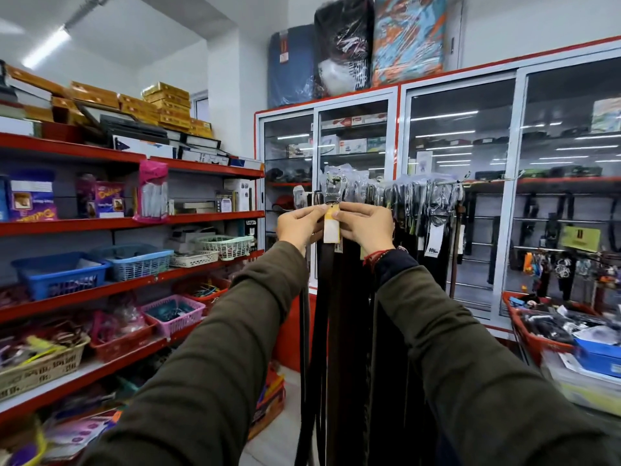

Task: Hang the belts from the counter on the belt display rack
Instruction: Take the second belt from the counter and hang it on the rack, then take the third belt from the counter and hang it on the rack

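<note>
A dark brown belt [331, 297] hangs straight down in front of me, its silver buckle [332, 188] in clear plastic at the top, a yellow and white tag [331, 227] below it. My left hand [299, 225] and my right hand [364, 227] both pinch the belt just under the buckle, at the tag, level with the belt display rack's rail [447, 183]. Several dark belts [423, 223] with wrapped buckles hang along that rail to the right. Whether the held buckle is hooked on the rail is hidden by plastic.
Red shelves [134, 223] with baskets and boxes run along the left. Glass-door cabinets [463, 163] stand behind the rack. A red basket [537, 341] of goods and a cluttered counter [588, 371] sit at the right.
</note>
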A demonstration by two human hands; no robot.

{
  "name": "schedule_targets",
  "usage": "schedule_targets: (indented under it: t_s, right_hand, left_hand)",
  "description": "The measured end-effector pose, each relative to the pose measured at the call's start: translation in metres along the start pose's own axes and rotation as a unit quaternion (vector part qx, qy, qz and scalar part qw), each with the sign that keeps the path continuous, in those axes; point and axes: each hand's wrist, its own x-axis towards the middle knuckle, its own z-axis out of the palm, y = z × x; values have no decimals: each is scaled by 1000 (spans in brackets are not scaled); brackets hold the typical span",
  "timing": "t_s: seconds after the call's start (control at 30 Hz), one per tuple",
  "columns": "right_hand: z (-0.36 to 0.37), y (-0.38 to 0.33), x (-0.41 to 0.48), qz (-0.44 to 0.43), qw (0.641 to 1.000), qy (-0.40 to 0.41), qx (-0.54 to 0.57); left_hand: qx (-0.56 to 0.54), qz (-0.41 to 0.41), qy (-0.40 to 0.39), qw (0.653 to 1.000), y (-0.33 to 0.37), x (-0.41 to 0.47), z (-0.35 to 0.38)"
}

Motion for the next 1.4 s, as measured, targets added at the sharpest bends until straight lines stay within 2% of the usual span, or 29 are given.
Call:
schedule_targets:
  t_s: [0.1,0.17,0.27,0.37,0.47,0.6,0.7,0.8,1.0,1.07,1.23,1.3,1.4]
  right_hand:
    - [-4,7,4,-3,1000,2,-28]
    - [-7,14,3,-46,994,3,-95]
    - [-16,27,-10,-150,956,20,-253]
    - [-33,49,-29,-202,931,38,-301]
    - [-59,74,-47,-234,910,62,-338]
    - [-100,100,-74,-234,873,126,-409]
    - [-139,121,-96,-205,844,165,-468]
    - [-182,140,-123,-164,825,186,-508]
    - [-275,171,-182,-46,791,226,-567]
    - [-311,179,-203,0,770,249,-588]
    - [-375,190,-252,112,736,294,-600]
    - [-405,188,-274,153,718,320,-599]
    - [-436,186,-301,200,709,356,-574]
  left_hand:
    - [15,-1,1,1000,-10,3,2]
    - [36,20,5,999,-22,6,3]
    - [88,79,15,993,-45,5,5]
    - [155,153,48,975,-69,-19,11]
    - [174,218,51,959,-99,-47,20]
    - [271,279,18,921,-141,-79,27]
    - [349,297,-34,888,-171,-105,36]
    - [385,296,-97,869,-208,-129,50]
    - [400,242,-175,866,-281,-183,85]
    - [401,220,-214,863,-305,-205,106]
    - [403,172,-297,848,-349,-248,144]
    - [408,148,-355,828,-366,-270,165]
    - [419,119,-453,778,-386,-293,194]
